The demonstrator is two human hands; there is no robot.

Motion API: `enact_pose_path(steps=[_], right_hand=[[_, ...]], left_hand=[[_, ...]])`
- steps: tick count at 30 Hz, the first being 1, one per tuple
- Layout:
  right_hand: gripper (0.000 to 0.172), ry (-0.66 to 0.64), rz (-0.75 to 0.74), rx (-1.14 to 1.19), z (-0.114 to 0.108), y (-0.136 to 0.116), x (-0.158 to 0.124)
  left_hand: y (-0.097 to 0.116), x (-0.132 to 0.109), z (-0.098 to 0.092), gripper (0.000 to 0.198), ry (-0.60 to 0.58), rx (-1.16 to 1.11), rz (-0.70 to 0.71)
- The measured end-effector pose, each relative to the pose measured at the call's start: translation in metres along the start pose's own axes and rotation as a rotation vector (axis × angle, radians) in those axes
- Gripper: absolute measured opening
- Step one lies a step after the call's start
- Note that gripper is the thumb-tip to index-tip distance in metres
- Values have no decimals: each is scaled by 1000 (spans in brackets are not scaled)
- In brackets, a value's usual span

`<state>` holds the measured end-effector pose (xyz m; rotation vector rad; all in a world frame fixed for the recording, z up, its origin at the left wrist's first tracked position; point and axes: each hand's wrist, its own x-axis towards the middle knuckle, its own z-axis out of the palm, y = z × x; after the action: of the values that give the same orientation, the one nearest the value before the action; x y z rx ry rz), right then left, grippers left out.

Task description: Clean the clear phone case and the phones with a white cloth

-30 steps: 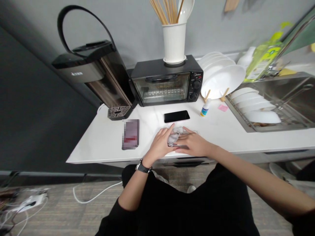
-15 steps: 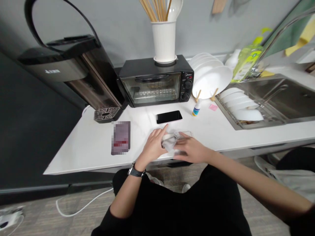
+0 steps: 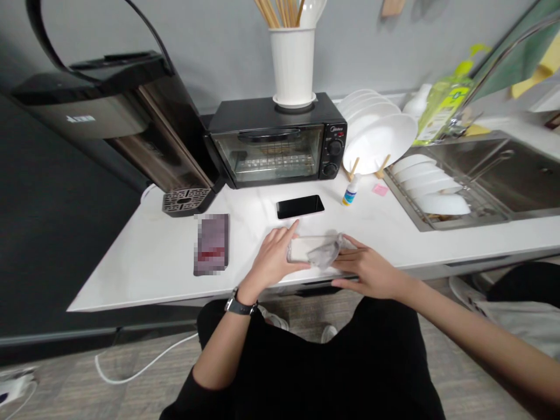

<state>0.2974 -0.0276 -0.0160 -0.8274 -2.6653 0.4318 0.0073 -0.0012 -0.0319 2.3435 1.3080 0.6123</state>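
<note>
Left hand (image 3: 275, 255) clasps pale case (image 3: 300, 249) by one end; right hand (image 3: 371, 272) half-curled at grey cloth (image 3: 324, 255), pinch can't tell; work looks unfinished.

On the counter (image 3: 144, 256), a case (image 3: 301, 248) lies between the left hand (image 3: 275, 254) and the right hand (image 3: 374, 271). Just beyond the left hand is a phone (image 3: 300, 207); behind that, an oven (image 3: 275, 153) with a cup (image 3: 293, 64) on top. Left of the left hand lies a flat item (image 3: 213, 242). Beyond the right hand stands a bottle (image 3: 350, 192), then plates (image 3: 380, 143), with the sink (image 3: 531, 169) farther right.
</note>
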Motion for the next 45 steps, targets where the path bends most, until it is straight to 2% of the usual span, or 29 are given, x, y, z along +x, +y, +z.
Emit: enact_pose_path(steps=[4,7,9,13,15,17,21,23,25,27,31,33,35,37,40,43,45], right_hand=[[35,-26,-115,54,19,-8,55],[35,-34,-156,34,16,5,77],[39,-28,-138,18,8,18,68],[38,-22,-4,-37,-10,34,16],[37,-21,54,-52,-15,30,-2],[36,-24,55,-15,-12,19,-2],[33,-23,-86,126,12,-7,46],[32,-15,-131,100,20,-9,73],[34,-17,-143,37,20,-2,85],[40,-21,-119,-8,14,11,76],[40,-15,21,-54,-9,31,20],[37,-27,61,-47,-16,28,-4],[38,-45,55,-6,-16,17,-11],[41,-53,8,49,-8,6,0],[42,-40,-83,93,12,-3,38],[38,-16,-124,68,23,1,76],[37,-9,-139,52,21,8,85]], left_hand=[[-1,-3,-2,115,-15,-5,19],[-2,-7,-3,109,-1,8,7],[-2,-8,-3,109,10,14,-10],[0,-4,-1,112,30,11,-38],[0,-1,0,115,26,7,-34],[0,1,1,118,21,4,-24],[-2,0,2,113,40,-3,-14],[-3,-3,1,106,48,-1,-20],[-4,-6,0,102,57,3,-25],[-3,-8,-1,102,63,3,-27],[-1,-5,-1,108,61,12,-49],[-1,-2,0,111,48,17,-27],[-1,1,1,114,41,19,-1],[-2,2,1,113,47,19,7],[-2,0,0,108,39,8,11],[-2,-3,-2,102,32,-3,4],[-3,-4,-3,98,44,1,-10]])
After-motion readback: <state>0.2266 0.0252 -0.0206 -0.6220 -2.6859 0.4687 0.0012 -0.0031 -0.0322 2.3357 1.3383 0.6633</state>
